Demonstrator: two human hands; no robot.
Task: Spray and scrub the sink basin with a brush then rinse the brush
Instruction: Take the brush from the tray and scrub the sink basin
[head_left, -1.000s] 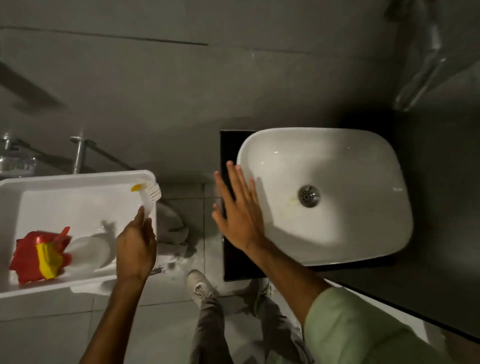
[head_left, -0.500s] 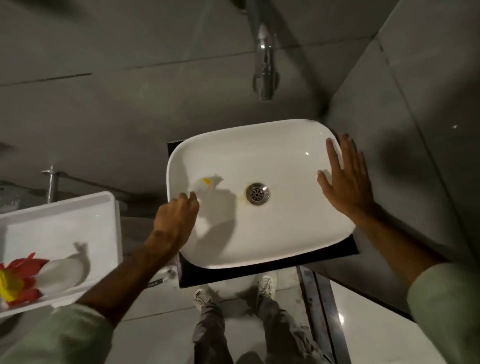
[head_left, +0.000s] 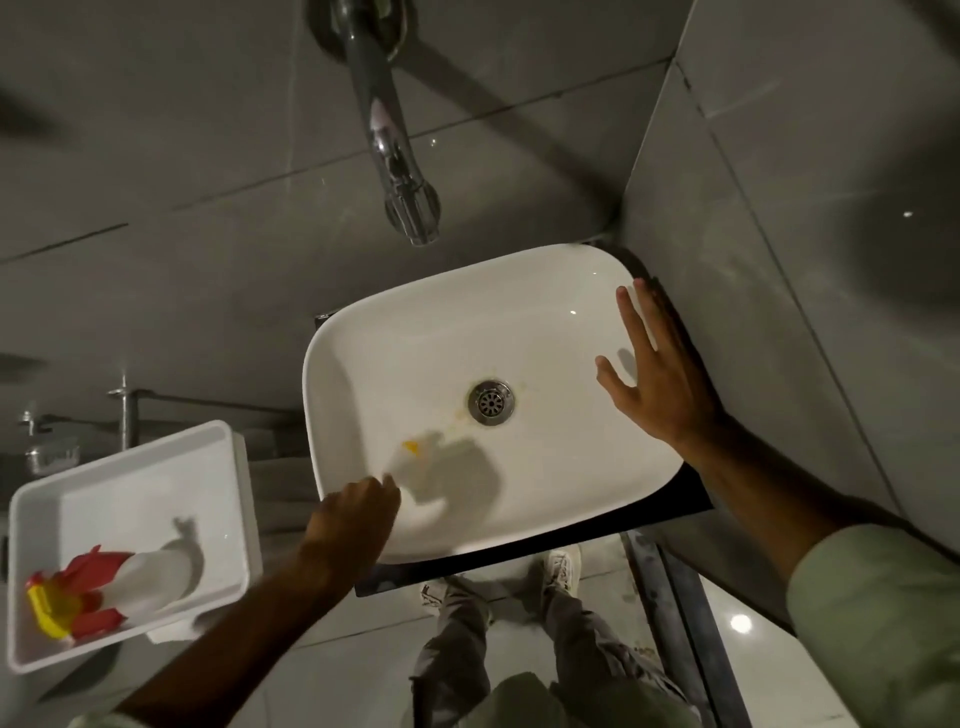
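Scrubbing is the step in hand, so start from the biggest thing: the white sink basin (head_left: 545, 322) fills the middle of the frame, with its drain (head_left: 491, 402) at the centre and faint yellowish marks just left of and below it. Those marks look like the dirt worth working on, so sweep your strokes toward them rather than staying at the near wall.

At lower left of the frame the white tray (head_left: 130, 467) holds the spray bottle (head_left: 150, 577) lying on its side, red and yellow head pointing left; it is well apart from the basin, out of your reach for now.

Your right hand (head_left: 657, 384) is open, fingers spread, resting flat on the basin's right rim. Leave it there as a brace, so you can lean in without the strokes skidding.

Your left hand (head_left: 353, 519) is closed around the handle of the brush (head_left: 415, 457) at the basin's lower left rim. The brush is blurred, its yellow-tipped head low on the inner wall, left of the drain. Press the bristles flat, use short overlapping strokes, and work round the walls before finishing at the drain. The tap (head_left: 400, 171) above is not running; rinsing comes later.
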